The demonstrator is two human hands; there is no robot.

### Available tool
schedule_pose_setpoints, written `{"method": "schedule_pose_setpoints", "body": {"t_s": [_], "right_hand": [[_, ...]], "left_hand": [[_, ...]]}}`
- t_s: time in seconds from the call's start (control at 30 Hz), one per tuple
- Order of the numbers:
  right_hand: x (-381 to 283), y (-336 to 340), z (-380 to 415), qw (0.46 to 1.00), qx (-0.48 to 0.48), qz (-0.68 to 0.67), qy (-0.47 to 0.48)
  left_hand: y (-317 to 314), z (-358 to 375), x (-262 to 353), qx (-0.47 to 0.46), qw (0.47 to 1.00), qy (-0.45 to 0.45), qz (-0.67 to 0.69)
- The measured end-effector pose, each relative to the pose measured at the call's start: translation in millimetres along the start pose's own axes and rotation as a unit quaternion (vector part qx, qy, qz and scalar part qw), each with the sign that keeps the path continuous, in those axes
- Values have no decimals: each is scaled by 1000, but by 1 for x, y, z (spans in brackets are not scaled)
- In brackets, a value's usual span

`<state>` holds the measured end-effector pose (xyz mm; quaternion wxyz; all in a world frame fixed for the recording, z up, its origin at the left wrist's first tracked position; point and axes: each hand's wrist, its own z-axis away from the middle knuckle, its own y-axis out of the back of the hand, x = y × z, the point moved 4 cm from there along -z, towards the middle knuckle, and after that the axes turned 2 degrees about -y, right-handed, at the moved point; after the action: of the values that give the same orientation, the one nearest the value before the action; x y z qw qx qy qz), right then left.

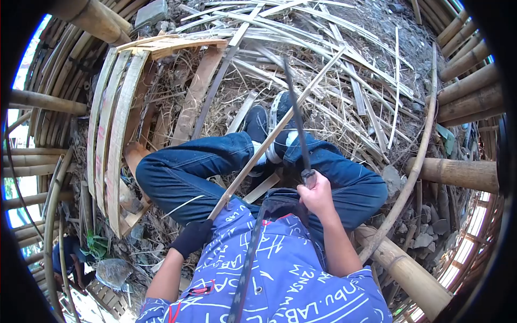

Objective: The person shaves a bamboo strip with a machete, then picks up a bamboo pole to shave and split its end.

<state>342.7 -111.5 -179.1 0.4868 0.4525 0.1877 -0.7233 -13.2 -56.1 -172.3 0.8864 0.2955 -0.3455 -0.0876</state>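
Note:
My left hand (193,238), in a black glove, is closed round the lower end of a long bamboo strip (268,137). The strip slants up and to the right across my lap, past my shoes. My bare right hand (316,194) is closed on the dark handle of a long knife (298,110). Its narrow dark blade points up and away from me, crossing in view with the strip near the shoes. Whether blade and strip touch, I cannot tell.
A slatted wooden crate (125,116) lies at the left. Many split bamboo strips (344,59) litter the ground ahead. Thick bamboo poles (406,272) stand at both sides, with stones (425,237) at the right. Another person (70,261) is at the lower left.

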Motion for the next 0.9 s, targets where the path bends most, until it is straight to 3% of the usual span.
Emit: {"method": "schedule_pose_setpoints", "body": {"t_s": [0.07,0.1,0.2,0.37,0.77,0.9], "right_hand": [[-11,-15,4,979,-22,162,125],[-10,-22,5,977,-50,174,109],[-10,-40,2,942,-106,277,155],[-16,-65,-3,874,-143,406,227],[17,-66,-49,804,-62,547,224],[11,-23,-86,824,48,549,129]], "left_hand": [[-1,-3,-1,-37,988,93,114],[-2,-4,3,-10,1000,6,-2],[-7,-4,4,-34,996,69,-40],[-4,-4,13,-45,991,75,-97],[-1,0,26,18,988,29,-148],[-2,1,24,33,991,18,-131]]}}
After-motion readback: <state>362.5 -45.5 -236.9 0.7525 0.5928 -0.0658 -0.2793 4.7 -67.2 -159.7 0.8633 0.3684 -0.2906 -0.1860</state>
